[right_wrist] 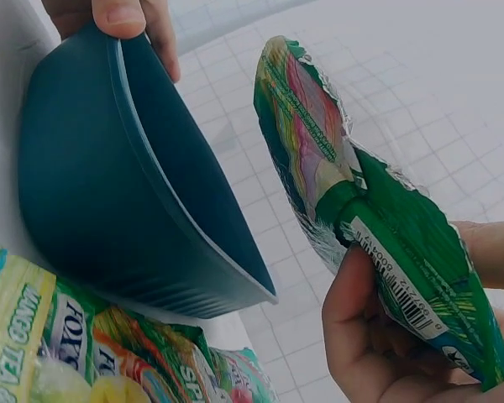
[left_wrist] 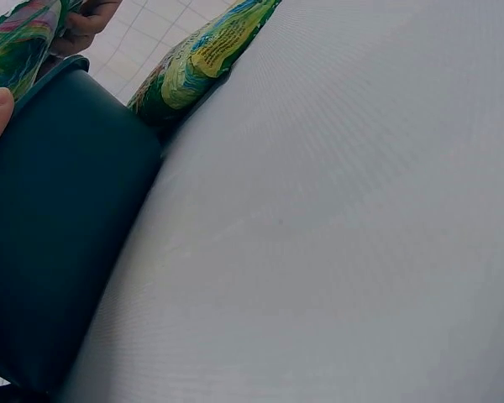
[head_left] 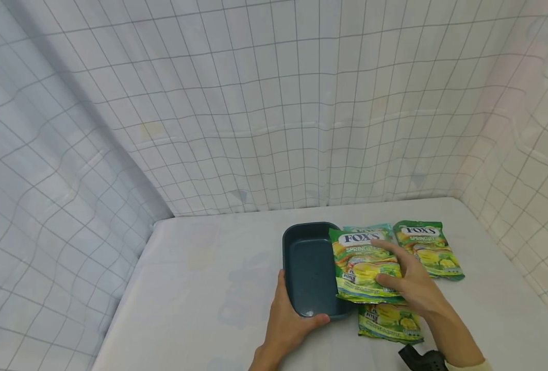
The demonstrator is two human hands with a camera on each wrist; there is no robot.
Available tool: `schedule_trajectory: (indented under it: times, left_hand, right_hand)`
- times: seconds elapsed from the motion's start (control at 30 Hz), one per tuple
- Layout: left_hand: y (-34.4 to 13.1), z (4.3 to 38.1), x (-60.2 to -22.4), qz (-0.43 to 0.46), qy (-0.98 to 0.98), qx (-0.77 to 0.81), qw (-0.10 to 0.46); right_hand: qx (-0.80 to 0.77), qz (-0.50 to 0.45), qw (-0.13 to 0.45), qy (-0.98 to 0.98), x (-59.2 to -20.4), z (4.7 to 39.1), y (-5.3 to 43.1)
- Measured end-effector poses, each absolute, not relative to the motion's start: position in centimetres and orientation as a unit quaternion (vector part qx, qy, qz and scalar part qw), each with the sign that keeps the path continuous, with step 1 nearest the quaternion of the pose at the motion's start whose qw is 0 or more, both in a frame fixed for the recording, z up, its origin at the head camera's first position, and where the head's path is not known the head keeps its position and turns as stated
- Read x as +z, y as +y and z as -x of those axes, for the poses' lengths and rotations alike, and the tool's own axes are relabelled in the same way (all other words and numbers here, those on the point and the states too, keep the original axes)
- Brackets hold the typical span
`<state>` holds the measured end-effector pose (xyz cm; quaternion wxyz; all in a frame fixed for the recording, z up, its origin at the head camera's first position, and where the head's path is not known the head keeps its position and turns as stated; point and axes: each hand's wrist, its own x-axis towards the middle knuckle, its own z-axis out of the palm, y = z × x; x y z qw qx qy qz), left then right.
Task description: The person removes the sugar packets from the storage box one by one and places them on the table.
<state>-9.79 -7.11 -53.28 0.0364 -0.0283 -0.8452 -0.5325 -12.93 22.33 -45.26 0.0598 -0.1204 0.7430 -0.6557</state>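
Observation:
My left hand point(head_left: 287, 322) grips the near left corner of a dark teal rectangular container point(head_left: 311, 268), thumb at its near rim and fingers along its left side. In the right wrist view that thumb lies over the rim of the container point(right_wrist: 88, 176). My right hand point(head_left: 410, 281) holds a green and yellow Fox's candy bag point(head_left: 359, 268) above the container's right side. Seen from the right wrist, the held bag point(right_wrist: 395, 252) is raised, with its back and barcode showing and fingers curled around it. The bag hides part of the container's right wall.
Another Fox's bag point(head_left: 389, 325) lies right of the container's near end, partly under the held one. A similar bag point(head_left: 429, 251) lies farther right. Behind the held bag, a teal-topped bag point(head_left: 368, 229) shows partly. Grid-patterned white curtains point(head_left: 301, 129) surround the white table point(head_left: 209, 288).

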Motion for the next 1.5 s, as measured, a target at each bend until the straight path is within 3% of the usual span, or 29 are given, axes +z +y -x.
schedule_trajectory:
  times: [0.97,1.23,1.5]
  left_hand:
    - [-7.2,9.8,-53.4,0.047,-0.84,-0.538,0.05]
    - [-7.2,9.8,-53.5,0.047,-0.84,-0.539,0.052]
    - [-7.3,10.0,-53.6,0.061,-0.832,-0.548,0.056]
  right_hand:
    - [-0.668,0.119,0.039,0.733,-46.9,11.8,28.3]
    - [-0.759,0.111,0.084,0.636,-47.9,11.3,30.7]
    - [-0.768,0.078,0.083,0.63,-48.7,10.9,32.6]
